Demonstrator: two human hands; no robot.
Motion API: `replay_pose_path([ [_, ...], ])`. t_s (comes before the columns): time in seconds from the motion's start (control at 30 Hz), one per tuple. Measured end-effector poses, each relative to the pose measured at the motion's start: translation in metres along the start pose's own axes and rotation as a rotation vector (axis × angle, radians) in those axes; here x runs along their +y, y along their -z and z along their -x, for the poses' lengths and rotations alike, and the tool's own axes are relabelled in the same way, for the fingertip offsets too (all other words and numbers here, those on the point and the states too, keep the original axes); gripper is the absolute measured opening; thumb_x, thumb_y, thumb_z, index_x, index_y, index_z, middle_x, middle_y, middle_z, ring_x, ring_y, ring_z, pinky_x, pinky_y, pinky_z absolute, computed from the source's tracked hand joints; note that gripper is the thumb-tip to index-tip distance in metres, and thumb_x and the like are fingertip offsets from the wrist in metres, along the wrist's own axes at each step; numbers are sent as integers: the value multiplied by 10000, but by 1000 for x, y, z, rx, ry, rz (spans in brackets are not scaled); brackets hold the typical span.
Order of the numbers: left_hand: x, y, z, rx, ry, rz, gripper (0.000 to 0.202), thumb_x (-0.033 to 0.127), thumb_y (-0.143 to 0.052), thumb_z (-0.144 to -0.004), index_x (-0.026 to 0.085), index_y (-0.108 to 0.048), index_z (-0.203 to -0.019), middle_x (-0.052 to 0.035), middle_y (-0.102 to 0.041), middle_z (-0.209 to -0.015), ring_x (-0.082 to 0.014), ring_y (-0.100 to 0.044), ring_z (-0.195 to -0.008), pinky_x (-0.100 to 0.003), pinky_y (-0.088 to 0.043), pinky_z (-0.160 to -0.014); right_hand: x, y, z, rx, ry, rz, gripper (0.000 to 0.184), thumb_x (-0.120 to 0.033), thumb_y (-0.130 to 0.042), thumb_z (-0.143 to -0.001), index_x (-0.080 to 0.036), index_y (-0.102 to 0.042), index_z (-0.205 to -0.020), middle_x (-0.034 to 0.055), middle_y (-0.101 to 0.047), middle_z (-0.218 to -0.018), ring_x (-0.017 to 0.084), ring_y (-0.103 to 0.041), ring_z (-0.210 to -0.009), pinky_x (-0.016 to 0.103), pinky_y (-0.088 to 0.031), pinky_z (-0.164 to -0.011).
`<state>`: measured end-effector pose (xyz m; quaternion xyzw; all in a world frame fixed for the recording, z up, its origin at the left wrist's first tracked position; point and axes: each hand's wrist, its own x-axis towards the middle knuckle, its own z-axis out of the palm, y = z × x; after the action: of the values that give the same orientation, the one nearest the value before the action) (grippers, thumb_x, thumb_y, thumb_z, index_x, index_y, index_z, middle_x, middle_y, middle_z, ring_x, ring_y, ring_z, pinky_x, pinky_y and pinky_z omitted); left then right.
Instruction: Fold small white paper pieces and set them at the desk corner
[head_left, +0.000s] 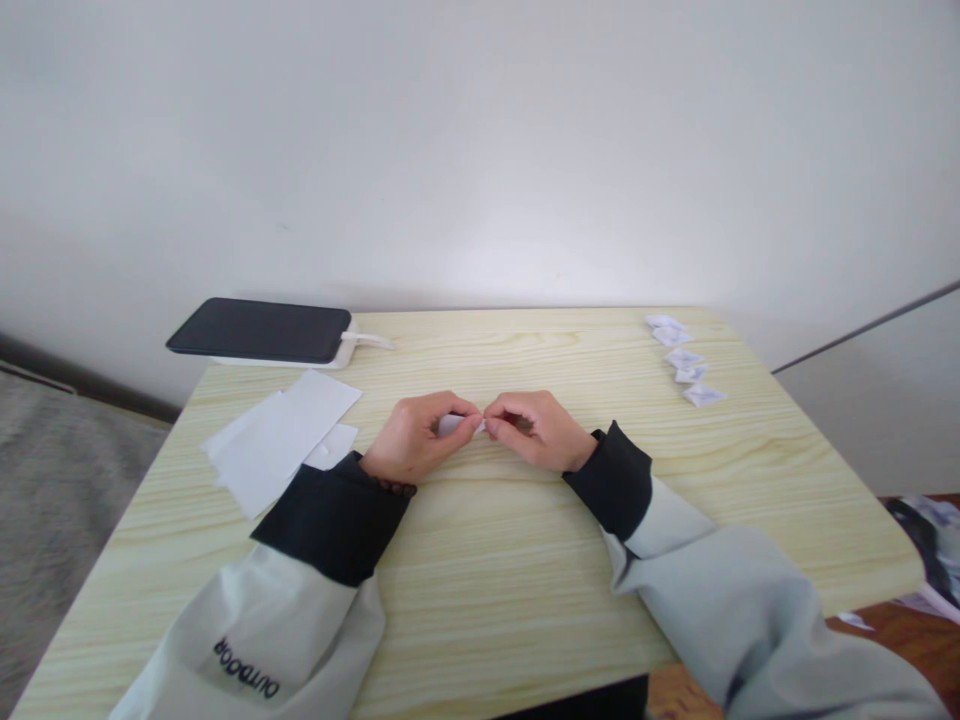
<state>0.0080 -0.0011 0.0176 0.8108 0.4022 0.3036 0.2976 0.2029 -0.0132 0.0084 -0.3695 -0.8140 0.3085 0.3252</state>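
Observation:
Over the middle of the wooden table, my left hand (424,435) is closed around a small piece of folded white paper (451,424), most of it hidden by the fingers. My right hand (536,428) pinches the right tip of the same paper between thumb and forefinger. The fingertips of both hands almost meet. Left of my left hand lie loose white paper sheets (289,440), overlapping one another. Several small folded paper boats (682,358) stand in a column near the table's far right.
A black phone (262,330) rests on a white block at the back left, with a white cable (371,341) plugged in. The pale wooden table (495,560) meets a white wall (480,150) behind. Crumpled items (934,540) lie beyond its right edge.

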Motion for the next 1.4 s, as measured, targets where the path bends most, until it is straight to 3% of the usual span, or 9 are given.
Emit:
replay_pose_path([
  [0.13,-4,-2,0,34,50,36,256,377,-542,-814,161,-628,-921,-17,-677,-751,-126,-603,-647,-212,-452,-577,3,-1,0,82,-18,60,134,-194,-482,-842,-159,-580,-758,-14,-576,-644,76,-473,-545,190,-360,-527],
  [0.23,-10,-5,0,95,126,154,356,374,-554,-822,159,-514,-1102,-1,-661,-716,-127,-623,-632,-221,-483,-588,8,1,1,234,-65,131,160,-209,-463,-861,-163,-570,-751,-16,-551,-615,83,-460,-535,209,-360,-535],
  [0.33,-12,-6,-1,154,120,206,299,379,-565,-817,168,-538,-1027,-16,-672,-771,-132,-634,-648,-248,-521,-630,12,1,0,294,-69,144,114,-228,-488,-856,-168,-584,-840,5,-609,-706,97,-522,-594,218,-398,-568],
  [0.47,-11,-5,-2,144,36,98,204,364,-595,-796,175,-630,-862,-30,-679,-849,-140,-637,-735,-258,-542,-698,12,-2,-1,258,0,111,170,-268,-526,-854,-189,-568,-998,25,-665,-861,107,-589,-684,226,-452,-628],
  [0.7,-15,-7,-1,295,110,248,207,340,-659,-751,163,-577,-823,-9,-659,-777,-132,-650,-683,-253,-565,-650,9,-2,-1,350,-32,111,93,-270,-552,-844,-184,-581,-863,4,-655,-749,104,-587,-648,227,-469,-638],
  [0.87,-10,-6,0,272,57,173,162,322,-636,-771,163,-617,-793,-7,-676,-781,-126,-645,-692,-247,-572,-675,6,-1,-1,262,24,108,85,-267,-578,-827,-187,-599,-808,11,-687,-807,109,-592,-690,234,-471,-665],
  [1.4,-6,-5,1,274,-15,47,168,315,-568,-830,159,-624,-856,-25,-689,-819,-126,-647,-715,-218,-559,-633,4,0,-1,274,77,147,96,-255,-551,-852,-193,-615,-815,19,-690,-819,109,-600,-698,230,-477,-637],
])
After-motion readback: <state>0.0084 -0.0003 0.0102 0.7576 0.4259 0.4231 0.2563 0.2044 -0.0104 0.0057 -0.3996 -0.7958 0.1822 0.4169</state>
